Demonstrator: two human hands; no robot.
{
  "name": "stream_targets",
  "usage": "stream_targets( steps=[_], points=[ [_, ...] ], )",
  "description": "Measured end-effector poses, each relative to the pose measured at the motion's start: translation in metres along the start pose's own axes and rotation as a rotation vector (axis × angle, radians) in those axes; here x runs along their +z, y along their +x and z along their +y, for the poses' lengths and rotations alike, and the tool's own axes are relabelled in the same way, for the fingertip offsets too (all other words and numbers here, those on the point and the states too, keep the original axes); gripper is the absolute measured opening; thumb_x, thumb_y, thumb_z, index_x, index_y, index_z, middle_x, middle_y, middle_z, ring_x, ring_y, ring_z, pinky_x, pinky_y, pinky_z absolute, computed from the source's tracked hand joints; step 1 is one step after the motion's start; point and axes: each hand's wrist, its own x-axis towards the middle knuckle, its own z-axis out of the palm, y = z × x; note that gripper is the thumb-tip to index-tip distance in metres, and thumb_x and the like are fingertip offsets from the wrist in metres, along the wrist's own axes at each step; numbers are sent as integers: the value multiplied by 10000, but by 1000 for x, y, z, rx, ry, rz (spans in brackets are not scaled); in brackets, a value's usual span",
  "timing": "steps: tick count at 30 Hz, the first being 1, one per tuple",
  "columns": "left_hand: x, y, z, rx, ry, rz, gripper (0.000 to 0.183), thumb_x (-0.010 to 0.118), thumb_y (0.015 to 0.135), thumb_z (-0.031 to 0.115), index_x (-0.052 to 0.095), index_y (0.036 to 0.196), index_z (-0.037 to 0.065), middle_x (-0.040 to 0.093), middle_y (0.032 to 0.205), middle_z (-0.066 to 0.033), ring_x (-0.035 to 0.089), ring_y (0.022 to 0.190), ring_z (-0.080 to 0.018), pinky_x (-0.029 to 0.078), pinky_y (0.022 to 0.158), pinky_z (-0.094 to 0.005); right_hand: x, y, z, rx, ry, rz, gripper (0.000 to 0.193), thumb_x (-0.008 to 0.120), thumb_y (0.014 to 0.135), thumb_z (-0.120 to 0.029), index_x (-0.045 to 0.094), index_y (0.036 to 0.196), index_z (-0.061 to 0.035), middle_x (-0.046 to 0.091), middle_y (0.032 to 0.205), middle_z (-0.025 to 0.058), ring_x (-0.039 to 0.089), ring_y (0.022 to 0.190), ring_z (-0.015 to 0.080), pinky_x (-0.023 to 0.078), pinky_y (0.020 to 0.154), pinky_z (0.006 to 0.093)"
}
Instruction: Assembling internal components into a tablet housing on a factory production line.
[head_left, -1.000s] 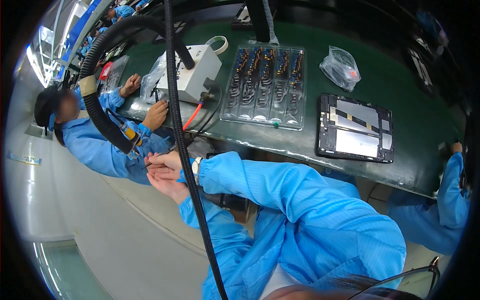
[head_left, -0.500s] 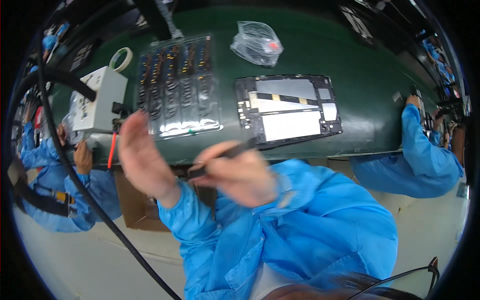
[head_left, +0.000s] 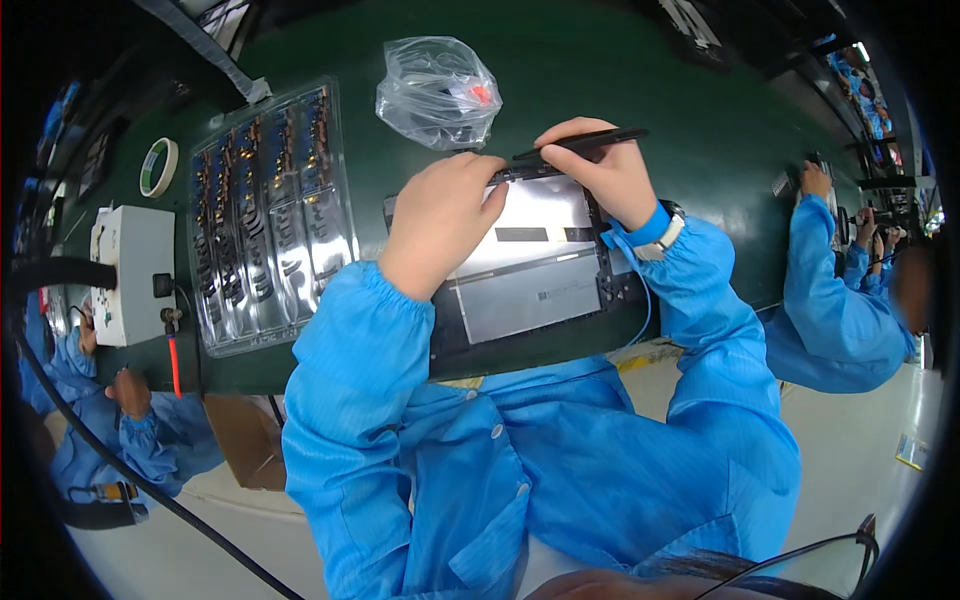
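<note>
An opened tablet (head_left: pixel 530 305) lies on the table in front of me, its black frame around silver panels. My left hand (head_left: pixel 445 215) reaches over its far left part, fingers and thumb closed at the far edge; the fingertips are partly hidden. At the far right edge, my right hand (head_left: pixel 610 180) grips a slim black tool (head_left: pixel 610 140) between thumb and fingers. The tool lies nearly level, pointing left toward the left fingertips. A blue strap with a cord circles my right wrist beside a watch (head_left: pixel 662 235).
Left of the tablet is a clear plastic tray (head_left: pixel 270 215) with rows of small parts. Farther left stand a white box (head_left: pixel 140 275) and a tape roll (head_left: pixel 158 167). A clear plastic bag (head_left: pixel 435 90) sits beyond the tablet. Other people (head_left: pixel 835 310) work on both sides.
Both hands have gone from the table's near edge to the tablet's far edge. My left hand, raised and free before, has closed there; the black tool has stayed in my right. The view has shifted.
</note>
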Motion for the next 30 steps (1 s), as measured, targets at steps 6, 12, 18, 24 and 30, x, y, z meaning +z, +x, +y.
stream_targets(
  steps=[6, 12, 18, 24, 30],
  points=[
    [4, -1, -5, 78, 6, 102, 194, 616, 722, 102, 597, 906, 43, 594, 814, -99, 575, 758, -272, 460, 673, -367, -3, -1, -2, -71, -77, -77, 136, 646, 735, -36, 647, 868, -6, 599, 806, 61, 550, 728, 121, 426, 635, 228],
    [2, 1, -3, 42, 6, 97, 229, 617, 716, 87, 590, 942, 60, 586, 808, -83, 573, 748, -257, 457, 677, -361, -3, 2, -4, -75, -82, -104, 154, 660, 724, -44, 650, 875, -10, 602, 775, 72, 554, 706, 139, 430, 630, 240],
    [0, 2, -2, 73, 9, -2, 247, 583, 762, 85, 609, 1007, 111, 603, 897, -76, 573, 798, -276, 463, 704, -354, -6, 2, -5, -135, -170, -122, 156, 659, 728, -82, 654, 870, -18, 629, 836, 97, 612, 757, 180, 503, 665, 263],
    [0, 2, -3, 84, 47, -16, 296, 588, 757, 74, 592, 1051, 109, 611, 909, -70, 577, 805, -273, 462, 713, -352, -7, 0, 1, -99, -78, -61, 152, 654, 731, -102, 650, 861, -25, 618, 813, 96, 600, 738, 178, 485, 663, 260],
    [2, 1, -2, 29, 21, 28, 493, 615, 733, 92, 458, 1198, 51, 614, 835, -94, 582, 760, -243, 450, 686, -353, -7, 0, -1, -122, -158, -74, 147, 649, 726, -98, 653, 855, -28, 616, 808, 90, 596, 732, 181, 476, 650, 268]
  ],
)
